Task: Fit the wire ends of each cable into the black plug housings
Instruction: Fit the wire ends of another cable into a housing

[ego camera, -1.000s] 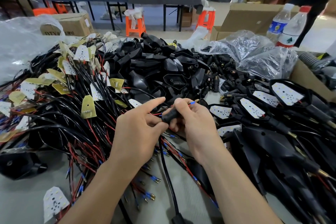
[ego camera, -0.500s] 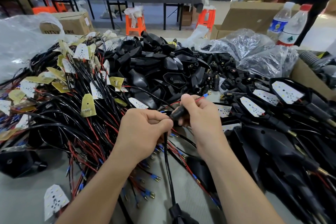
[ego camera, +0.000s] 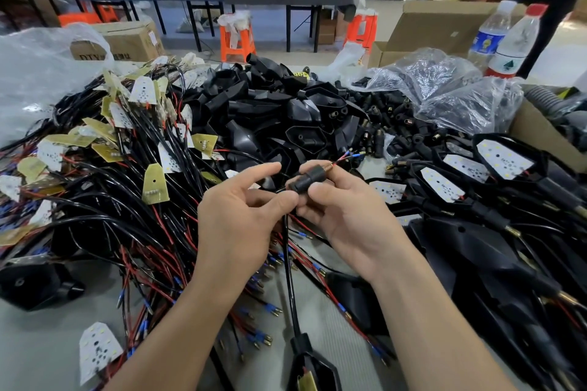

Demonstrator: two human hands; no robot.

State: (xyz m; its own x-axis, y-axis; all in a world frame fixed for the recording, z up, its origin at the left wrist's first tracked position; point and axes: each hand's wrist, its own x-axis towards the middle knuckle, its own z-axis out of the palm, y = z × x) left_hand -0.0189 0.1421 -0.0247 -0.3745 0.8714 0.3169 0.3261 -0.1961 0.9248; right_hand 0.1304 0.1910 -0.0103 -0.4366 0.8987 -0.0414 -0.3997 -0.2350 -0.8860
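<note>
My right hand [ego camera: 346,209] grips a small black plug housing [ego camera: 307,180] between thumb and fingers at the centre of the view. Red and blue wire ends [ego camera: 347,156] stick out of its far end past a threaded metal tip. A black cable [ego camera: 289,270] runs down from the housing to a black lamp shell [ego camera: 313,368] at the bottom edge. My left hand [ego camera: 241,219] pinches that cable just below the housing, with the index finger stretched out above it.
A tangle of black cables with LED boards [ego camera: 111,168] fills the left. Empty black shells [ego camera: 279,117] and loose small housings [ego camera: 394,127] lie behind. Finished lamps [ego camera: 495,197] pile up at right. Plastic bags [ego camera: 444,86], bottles [ego camera: 508,44] and a cardboard box [ego camera: 546,143] stand at back right.
The housing has slid further along the cable, so the wire ends now stick out well beyond it. My left index finger has straightened and both hands have shifted slightly.
</note>
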